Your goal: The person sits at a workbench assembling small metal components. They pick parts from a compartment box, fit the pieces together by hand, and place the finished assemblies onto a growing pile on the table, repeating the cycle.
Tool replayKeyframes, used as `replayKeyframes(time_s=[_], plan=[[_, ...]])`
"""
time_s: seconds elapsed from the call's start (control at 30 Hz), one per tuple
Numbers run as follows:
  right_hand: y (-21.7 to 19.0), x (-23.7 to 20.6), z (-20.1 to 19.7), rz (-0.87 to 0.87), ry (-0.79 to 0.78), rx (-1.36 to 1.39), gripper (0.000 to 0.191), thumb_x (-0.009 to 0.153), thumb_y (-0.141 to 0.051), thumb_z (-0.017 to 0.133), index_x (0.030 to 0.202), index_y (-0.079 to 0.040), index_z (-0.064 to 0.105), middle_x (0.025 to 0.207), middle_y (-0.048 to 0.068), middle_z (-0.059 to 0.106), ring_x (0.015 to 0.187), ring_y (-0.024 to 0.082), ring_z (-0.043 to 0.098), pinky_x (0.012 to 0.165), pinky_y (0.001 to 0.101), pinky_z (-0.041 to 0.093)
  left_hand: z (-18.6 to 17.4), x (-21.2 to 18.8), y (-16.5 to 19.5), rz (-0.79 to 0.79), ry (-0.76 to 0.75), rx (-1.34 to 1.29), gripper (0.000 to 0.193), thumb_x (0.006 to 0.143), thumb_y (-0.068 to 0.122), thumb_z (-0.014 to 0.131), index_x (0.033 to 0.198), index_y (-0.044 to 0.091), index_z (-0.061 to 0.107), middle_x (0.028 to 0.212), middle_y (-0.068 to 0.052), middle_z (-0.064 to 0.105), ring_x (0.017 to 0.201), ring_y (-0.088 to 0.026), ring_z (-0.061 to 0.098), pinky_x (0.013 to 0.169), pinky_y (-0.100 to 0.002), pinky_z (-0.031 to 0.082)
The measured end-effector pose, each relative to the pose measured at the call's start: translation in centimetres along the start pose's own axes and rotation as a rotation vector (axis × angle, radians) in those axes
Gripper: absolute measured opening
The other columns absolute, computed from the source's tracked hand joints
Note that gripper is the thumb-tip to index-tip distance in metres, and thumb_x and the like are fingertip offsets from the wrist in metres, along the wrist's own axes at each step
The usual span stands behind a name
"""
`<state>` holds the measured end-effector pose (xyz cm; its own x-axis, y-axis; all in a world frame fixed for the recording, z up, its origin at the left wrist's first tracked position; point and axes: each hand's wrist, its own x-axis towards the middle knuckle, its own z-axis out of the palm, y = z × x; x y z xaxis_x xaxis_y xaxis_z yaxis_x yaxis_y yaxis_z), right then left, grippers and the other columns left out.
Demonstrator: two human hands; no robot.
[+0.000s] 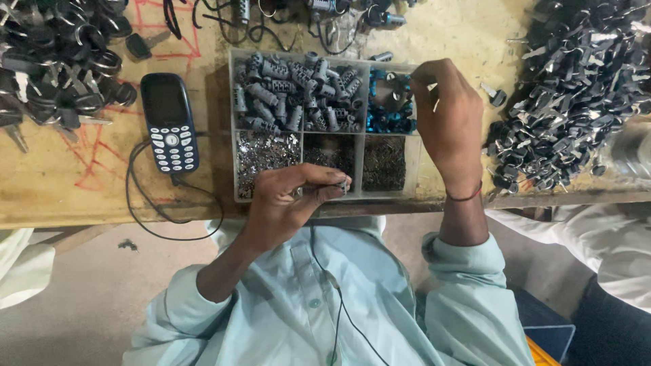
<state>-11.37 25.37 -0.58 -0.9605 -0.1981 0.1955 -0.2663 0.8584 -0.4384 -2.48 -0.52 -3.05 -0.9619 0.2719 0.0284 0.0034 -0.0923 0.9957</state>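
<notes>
Two bare hands work over a clear plastic tray (pixel 232 122) with thin divider walls, set at the middle of a worn, scuffed wooden bench (pixel 68 190). The left hand (pixel 285 200), low at the centre of the frame, is curled with thumb and fingers pinched on a small grey metal cylinder (pixel 341 186) at the tray's near edge; most of that piece is hidden by the fingertips. The right hand (pixel 444 125) hangs over the tray's upper right corner, fingers bent and drawn together near a cell of shiny blue parts (pixel 386 115); whether it grips anything I cannot tell, since the fingertips face away.

The largest cell holds ribbed grey barrels (pixel 291 95), dull and stubby. Below it lie bright silvery flakes (pixel 264 150), and two cells of fine dark bits (pixel 383 163) too small to make out.

Left of the tray lies a dark blue keypad phone (pixel 169 122), its thin black cable (pixel 146 217) looping off the bench edge. Heaps of black-headed keys (pixel 569 95) with pale metal blades fill the upper right, and another heap (pixel 54 61) the upper left, both cut off by the frame. Red scribbles (pixel 95 159) mark the wood. Pale green sleeves and shirt fill the bottom; a thin black cord runs down the shirt front. White cloth at the right edge belongs to another person (pixel 610 251), mostly out of frame.
</notes>
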Motion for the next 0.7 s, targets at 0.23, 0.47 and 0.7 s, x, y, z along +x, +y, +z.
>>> replayKeyframes(time_s=[0.23,0.47,0.7], plan=[[0.2,0.9,1.2,-0.156,-0.006,-0.238,0.011,0.091,-0.017,0.086,0.091,-0.014,0.075,0.092,0.011,0.056,0.090,0.030,0.057,0.078,0.0431,0.043,0.2,0.0,0.3,0.014,-0.019,0.005,0.013,0.090,0.000,0.078,0.102,0.004,0.075,0.105,-0.009,0.080,0.098,-0.016,0.079,0.088,-0.028,0.063],[0.0,0.5,1.3,-0.185,0.035,-0.209,0.016,0.090,-0.016,0.085,0.101,-0.012,0.074,0.093,0.007,0.057,0.091,0.028,0.056,0.079,0.0415,0.043,0.2,-0.2,0.6,0.016,-0.028,0.019,0.016,0.087,-0.001,0.078,0.103,0.003,0.076,0.104,-0.009,0.080,0.096,-0.016,0.079,0.085,-0.027,0.064],[2.1,-1.4,0.5,0.109,0.002,0.546,0.006,0.114,-0.005,0.063,0.118,-0.001,0.061,0.106,0.008,0.068,0.083,0.014,0.065,0.075,0.0288,0.052,-0.1,-0.7,0.2,0.063,-0.047,-0.006,0.015,0.089,-0.002,0.077,0.102,0.004,0.075,0.105,-0.008,0.079,0.097,-0.016,0.078,0.086,-0.029,0.063]])
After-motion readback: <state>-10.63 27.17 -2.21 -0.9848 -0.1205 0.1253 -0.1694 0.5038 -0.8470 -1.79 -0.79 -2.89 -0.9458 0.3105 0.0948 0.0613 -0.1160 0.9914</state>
